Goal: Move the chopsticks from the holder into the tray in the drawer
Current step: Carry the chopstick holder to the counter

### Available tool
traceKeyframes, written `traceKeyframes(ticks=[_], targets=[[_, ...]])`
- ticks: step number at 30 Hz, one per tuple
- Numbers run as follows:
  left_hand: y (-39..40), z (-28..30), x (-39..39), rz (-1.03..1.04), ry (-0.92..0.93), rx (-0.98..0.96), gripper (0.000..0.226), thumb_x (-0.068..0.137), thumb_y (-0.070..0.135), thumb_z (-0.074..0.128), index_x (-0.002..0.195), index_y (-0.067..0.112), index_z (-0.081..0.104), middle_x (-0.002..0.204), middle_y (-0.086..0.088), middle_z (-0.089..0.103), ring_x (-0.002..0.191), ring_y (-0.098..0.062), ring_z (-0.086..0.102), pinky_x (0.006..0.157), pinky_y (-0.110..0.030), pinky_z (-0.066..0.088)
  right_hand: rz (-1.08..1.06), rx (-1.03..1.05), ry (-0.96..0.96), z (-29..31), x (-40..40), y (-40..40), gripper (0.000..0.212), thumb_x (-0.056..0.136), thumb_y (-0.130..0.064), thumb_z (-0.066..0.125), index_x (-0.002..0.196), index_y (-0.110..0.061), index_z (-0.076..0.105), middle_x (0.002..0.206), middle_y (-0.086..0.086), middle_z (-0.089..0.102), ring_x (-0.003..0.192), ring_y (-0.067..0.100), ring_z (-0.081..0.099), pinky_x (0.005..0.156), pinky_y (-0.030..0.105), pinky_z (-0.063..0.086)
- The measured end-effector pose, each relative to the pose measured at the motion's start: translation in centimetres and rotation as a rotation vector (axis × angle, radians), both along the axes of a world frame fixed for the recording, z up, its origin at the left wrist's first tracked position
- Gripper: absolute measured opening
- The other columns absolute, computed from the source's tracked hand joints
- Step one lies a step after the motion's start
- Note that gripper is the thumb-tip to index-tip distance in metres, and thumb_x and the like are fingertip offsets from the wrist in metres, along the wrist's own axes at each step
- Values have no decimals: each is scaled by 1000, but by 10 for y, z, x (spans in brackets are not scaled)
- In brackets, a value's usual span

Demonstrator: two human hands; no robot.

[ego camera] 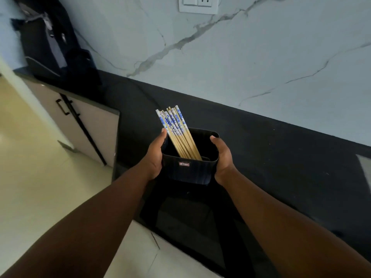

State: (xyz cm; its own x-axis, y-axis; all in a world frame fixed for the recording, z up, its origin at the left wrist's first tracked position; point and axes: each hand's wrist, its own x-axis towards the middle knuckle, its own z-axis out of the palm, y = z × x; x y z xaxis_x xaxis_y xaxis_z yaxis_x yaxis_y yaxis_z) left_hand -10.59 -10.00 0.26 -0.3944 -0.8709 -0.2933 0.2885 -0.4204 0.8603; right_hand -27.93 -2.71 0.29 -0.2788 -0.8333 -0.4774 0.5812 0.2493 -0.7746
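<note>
A black square holder [190, 169] with a small red label is held between both hands above the dark countertop. My left hand [155, 157] grips its left wall and my right hand [222, 157] grips its right wall. Several bamboo chopsticks [176, 129] with blue-and-white patterned tops stand in it, leaning toward the upper left. Below the holder a dark drawer [190, 221] seems to stand open; its inside is too dark to make out a tray.
A black countertop [281, 153] runs along a grey marble wall [241, 57] with a socket plate [197, 4]. A black bag [52, 47] sits at the far left end. Beige cabinet doors [88, 125] with black handles and pale floor tiles lie at the left.
</note>
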Motion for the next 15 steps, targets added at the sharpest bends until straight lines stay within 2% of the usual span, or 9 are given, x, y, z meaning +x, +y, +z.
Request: traceKeyframes(ticks=[1,3,7,11,13,15], targets=[[4,2,4,42,21,24,55,96,57,40,115,14,68,111,-12,74,102,-28,70,78,-39,58,25,0,-20,-2,2,-1,34,80,-43,68,98,-15,70,80,7,78,66,25,75,55,39,59],[13,4,11,119,56,80,63,94,61,39,124,11,64,118,-17,70,111,-34,65,91,-48,52,77,-9,-32,-6,7,-4,33,77,-43,70,96,-16,71,82,8,78,65,25,75,56,39,59],[32,9,28,236,123,141,68,96,63,34,131,11,58,126,-19,65,117,-38,61,96,-51,48,158,-65,-53,-3,21,-9,31,75,-45,72,86,-17,79,93,9,77,75,26,75,62,39,59],[51,16,52,302,133,112,68,99,59,29,136,8,54,130,-20,62,118,-38,59,85,-45,52,264,-131,-24,5,47,-7,54,80,-52,65,113,-10,72,110,15,73,95,31,72,76,43,58],[59,17,70,324,127,59,67,100,58,26,134,8,55,128,-19,64,116,-37,61,83,-44,53,303,-140,-31,10,65,-4,55,83,-51,63,115,-8,70,111,16,73,97,32,71,78,42,58],[69,18,91,334,111,11,65,100,59,25,122,10,63,116,-16,70,108,-33,67,78,-40,57,342,-146,-38,14,84,2,49,87,-48,60,112,-6,72,106,17,74,92,32,72,76,41,58]])
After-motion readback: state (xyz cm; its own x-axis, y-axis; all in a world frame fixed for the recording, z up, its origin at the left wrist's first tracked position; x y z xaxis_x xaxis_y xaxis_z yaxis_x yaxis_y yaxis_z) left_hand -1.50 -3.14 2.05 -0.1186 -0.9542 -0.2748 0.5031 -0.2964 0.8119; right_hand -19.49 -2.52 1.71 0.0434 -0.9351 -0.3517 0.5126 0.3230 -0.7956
